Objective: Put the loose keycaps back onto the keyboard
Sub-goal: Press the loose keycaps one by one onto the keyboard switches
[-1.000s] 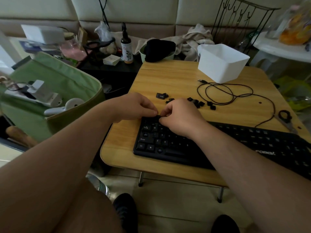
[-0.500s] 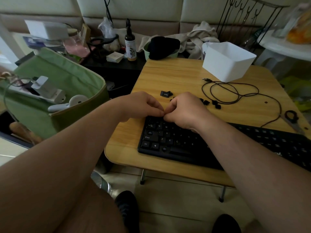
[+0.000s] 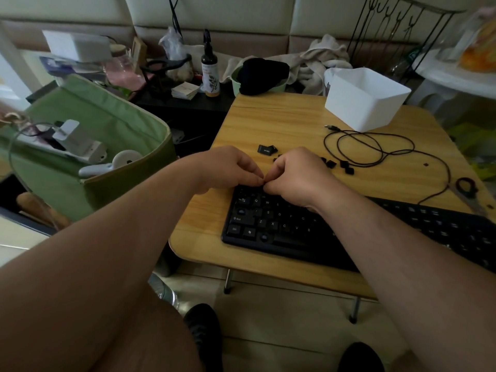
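While our left hand [image 3: 228,169] and right hand [image 3: 295,175] meet fingertip to fingertip over the top-left corner of the keyboard [image 3: 295,232], both have fingers curled in tight. We can't tell what, if anything, is pinched between them: the contact spot is too small and dark to read. Both hands sit just above the keyboard's upper key row, the right wrist crossing over the letter keys.

Keyboard is black and lies along the near edge of the wooden table [image 3: 281,122], running off to the right. Visible legends on the left block: Tab, Shift, Ctrl, Q, W, Z, X, C, V.

Loose keycaps are on the table just behind our hands. One wide keycap [image 3: 266,150] lies apart, left of the rest. We see a small cluster of keycaps [image 3: 338,165] to the right of the right hand, near the cable loops; some are partly hidden behind the knuckles.

Black cable [image 3: 375,146] lies coiled on the table between the keycaps and the white bin [image 3: 367,103], which sits at the far right corner. Scissors [image 3: 468,189] lie at the right edge, beyond the keyboard.

Off the table to the left: green fabric bag [image 3: 102,130] holding white gadgets. Behind it, a dark spray bottle [image 3: 210,68] stands upright on a low black shelf. Black cap [image 3: 261,75] rests at the table's far edge.
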`<state>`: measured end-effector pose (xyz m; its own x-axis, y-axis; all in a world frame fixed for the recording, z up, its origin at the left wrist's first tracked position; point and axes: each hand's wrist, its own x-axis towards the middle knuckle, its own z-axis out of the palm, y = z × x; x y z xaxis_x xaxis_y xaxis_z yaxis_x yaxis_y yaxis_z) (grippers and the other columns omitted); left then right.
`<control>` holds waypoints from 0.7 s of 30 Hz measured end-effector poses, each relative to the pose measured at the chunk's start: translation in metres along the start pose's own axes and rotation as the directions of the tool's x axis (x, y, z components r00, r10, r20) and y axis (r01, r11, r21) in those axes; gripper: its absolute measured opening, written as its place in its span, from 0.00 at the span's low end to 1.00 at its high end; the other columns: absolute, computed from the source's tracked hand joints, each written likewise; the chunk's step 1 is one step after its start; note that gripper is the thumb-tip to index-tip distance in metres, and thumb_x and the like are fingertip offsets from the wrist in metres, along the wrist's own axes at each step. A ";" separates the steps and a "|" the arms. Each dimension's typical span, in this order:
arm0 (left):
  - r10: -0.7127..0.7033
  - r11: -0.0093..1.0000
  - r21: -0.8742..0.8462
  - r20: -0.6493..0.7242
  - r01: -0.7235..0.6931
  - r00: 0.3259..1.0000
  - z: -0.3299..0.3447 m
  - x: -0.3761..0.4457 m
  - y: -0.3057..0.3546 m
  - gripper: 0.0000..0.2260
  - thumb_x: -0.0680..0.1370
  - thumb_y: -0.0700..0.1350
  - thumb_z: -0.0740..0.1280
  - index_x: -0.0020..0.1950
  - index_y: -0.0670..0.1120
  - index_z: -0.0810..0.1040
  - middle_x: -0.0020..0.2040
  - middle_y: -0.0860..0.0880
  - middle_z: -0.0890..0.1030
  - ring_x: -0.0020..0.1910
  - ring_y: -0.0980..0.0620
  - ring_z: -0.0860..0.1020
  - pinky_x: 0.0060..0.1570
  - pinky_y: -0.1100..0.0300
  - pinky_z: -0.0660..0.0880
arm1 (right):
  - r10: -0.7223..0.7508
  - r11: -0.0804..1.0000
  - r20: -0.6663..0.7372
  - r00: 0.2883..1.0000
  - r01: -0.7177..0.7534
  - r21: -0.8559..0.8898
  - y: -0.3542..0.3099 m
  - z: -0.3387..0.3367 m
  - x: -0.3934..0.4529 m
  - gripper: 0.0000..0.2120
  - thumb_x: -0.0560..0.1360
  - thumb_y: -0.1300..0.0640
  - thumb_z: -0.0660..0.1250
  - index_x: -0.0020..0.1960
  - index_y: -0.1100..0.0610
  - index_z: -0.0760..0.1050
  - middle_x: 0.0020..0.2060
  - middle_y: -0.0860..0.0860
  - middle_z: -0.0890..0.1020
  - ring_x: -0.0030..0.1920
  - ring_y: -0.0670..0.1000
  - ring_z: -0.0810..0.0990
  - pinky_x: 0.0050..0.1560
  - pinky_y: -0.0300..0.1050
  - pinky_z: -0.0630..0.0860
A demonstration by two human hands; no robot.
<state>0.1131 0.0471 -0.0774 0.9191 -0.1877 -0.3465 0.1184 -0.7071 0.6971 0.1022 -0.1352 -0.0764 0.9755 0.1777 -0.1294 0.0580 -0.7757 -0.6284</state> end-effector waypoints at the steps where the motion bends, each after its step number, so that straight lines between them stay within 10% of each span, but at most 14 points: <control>1: -0.003 1.000 -0.001 0.000 0.003 1.000 0.000 0.000 0.000 0.06 0.77 0.52 0.76 0.53 0.57 0.87 0.53 0.56 0.84 0.58 0.56 0.79 0.61 0.56 0.73 | -0.001 1.000 0.004 1.000 0.001 -0.001 0.000 0.000 0.000 0.05 0.69 0.57 0.80 0.39 0.50 0.85 0.37 0.43 0.84 0.39 0.42 0.81 0.33 0.36 0.70; 21: -0.028 0.999 -0.023 -0.029 0.027 0.999 0.005 0.002 0.001 0.04 0.76 0.52 0.77 0.49 0.57 0.88 0.53 0.54 0.85 0.59 0.54 0.79 0.65 0.51 0.75 | 0.074 0.995 0.064 0.995 -0.078 0.063 0.000 -0.002 0.005 0.06 0.69 0.58 0.81 0.38 0.51 0.85 0.41 0.46 0.84 0.45 0.46 0.80 0.38 0.39 0.71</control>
<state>0.1130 0.0430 -0.0805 0.9258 -0.1484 -0.3476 0.1520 -0.6957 0.7020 0.1070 -0.1355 -0.0755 0.9615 0.1585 -0.2246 -0.0317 -0.7477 -0.6632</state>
